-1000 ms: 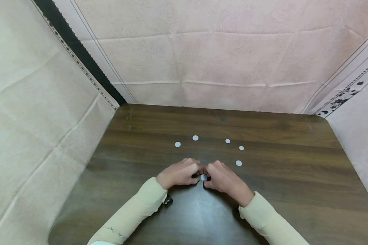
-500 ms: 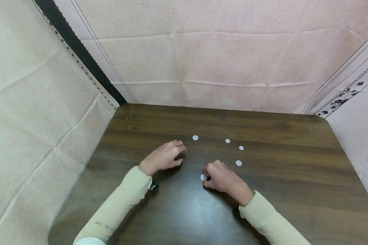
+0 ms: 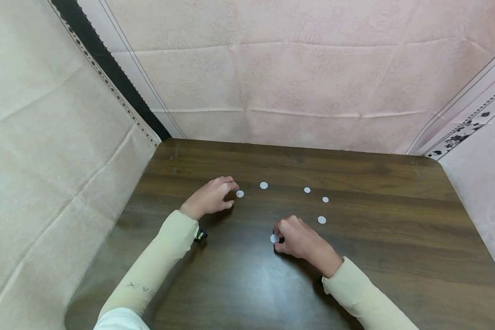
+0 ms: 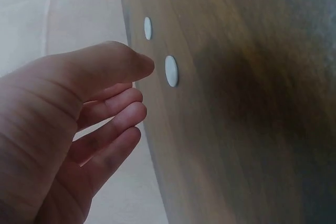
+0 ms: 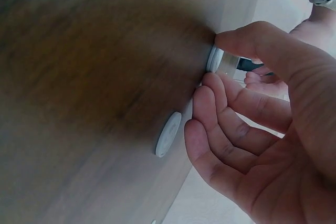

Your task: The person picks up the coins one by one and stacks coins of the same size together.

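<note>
Several flat white discs lie in a rough arc on the brown wooden table. My right hand (image 3: 301, 239) pinches the nearest white disc (image 3: 274, 238) between thumb and forefinger at the tabletop; the right wrist view shows this held disc (image 5: 214, 59) edge-on between the fingertips. Off to the left, my left hand (image 3: 209, 197) holds nothing, its fingers loosely bent. Its fingertips are just left of the leftmost disc (image 3: 240, 194). In the left wrist view the thumb (image 4: 134, 65) is close to a white disc (image 4: 171, 71), with a gap between them.
Other discs lie farther back: one disc (image 3: 264, 185) behind the leftmost, then a back-right disc (image 3: 307, 190), a smaller-looking disc (image 3: 325, 200) and a right-hand disc (image 3: 321, 220). Pale cloth (image 3: 297, 78) hangs behind the table (image 3: 375, 183) and along both sides.
My left hand has left the disc beside my right hand and moved left and back, passing over the leftmost disc, which shows again. The right hand stays in place.
</note>
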`<state>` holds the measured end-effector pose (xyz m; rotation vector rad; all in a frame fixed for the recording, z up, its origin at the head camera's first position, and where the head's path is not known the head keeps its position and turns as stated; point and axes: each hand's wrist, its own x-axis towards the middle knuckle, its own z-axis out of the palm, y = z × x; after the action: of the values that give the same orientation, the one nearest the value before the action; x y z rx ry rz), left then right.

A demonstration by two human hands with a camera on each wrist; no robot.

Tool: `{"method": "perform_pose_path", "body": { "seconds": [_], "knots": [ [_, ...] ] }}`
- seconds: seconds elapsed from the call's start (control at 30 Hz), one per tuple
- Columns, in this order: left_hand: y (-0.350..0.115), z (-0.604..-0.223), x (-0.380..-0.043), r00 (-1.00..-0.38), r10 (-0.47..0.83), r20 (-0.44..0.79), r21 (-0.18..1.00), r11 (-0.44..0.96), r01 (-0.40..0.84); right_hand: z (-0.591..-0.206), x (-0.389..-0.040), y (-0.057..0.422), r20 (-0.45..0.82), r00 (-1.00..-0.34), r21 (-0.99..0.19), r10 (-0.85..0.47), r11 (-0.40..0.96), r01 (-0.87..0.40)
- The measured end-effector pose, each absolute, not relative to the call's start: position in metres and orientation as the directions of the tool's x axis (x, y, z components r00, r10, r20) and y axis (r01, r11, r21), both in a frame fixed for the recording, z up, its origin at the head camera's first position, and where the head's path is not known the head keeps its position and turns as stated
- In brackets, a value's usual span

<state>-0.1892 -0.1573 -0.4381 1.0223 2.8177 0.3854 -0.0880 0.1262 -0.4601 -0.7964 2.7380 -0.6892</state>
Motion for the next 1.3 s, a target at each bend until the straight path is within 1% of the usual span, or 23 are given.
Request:
{"method": "perform_pose_path", "body": {
  "seconds": [0.33,0.67,0.8,1.07,1.17,1.3],
  "knots": [
    [-0.152,-0.448,-0.205,-0.758,0.647,-0.076,0.289,0.742,0.605,-0.461,-0.088,0.126,-0.094,-0.836,-0.492,-0.541,0.755,-0.434],
    [-0.147,-0.455,-0.214,-0.753,0.646,-0.120,0.274,0.751,0.601,-0.464,-0.088,0.126,-0.077,-0.832,-0.503,-0.549,0.742,-0.444],
    [-0.146,-0.456,-0.218,-0.742,0.660,-0.116,0.265,0.741,0.617,-0.464,-0.089,0.126,-0.072,-0.826,-0.513,-0.559,0.731,-0.449],
    [-0.141,-0.454,-0.227,-0.694,0.714,-0.097,0.252,0.692,0.677,-0.465,-0.089,0.126,-0.059,-0.827,-0.520,-0.559,0.725,-0.452],
    [-0.138,-0.452,-0.229,-0.697,0.709,-0.110,0.238,0.700,0.674,-0.465,-0.090,0.127,-0.065,-0.829,-0.525,-0.556,0.725,-0.445],
    [-0.133,-0.448,-0.230,-0.716,0.683,-0.148,0.219,0.728,0.649,-0.465,-0.090,0.128,-0.071,-0.831,-0.514,-0.551,0.734,-0.443]
  ]
}}
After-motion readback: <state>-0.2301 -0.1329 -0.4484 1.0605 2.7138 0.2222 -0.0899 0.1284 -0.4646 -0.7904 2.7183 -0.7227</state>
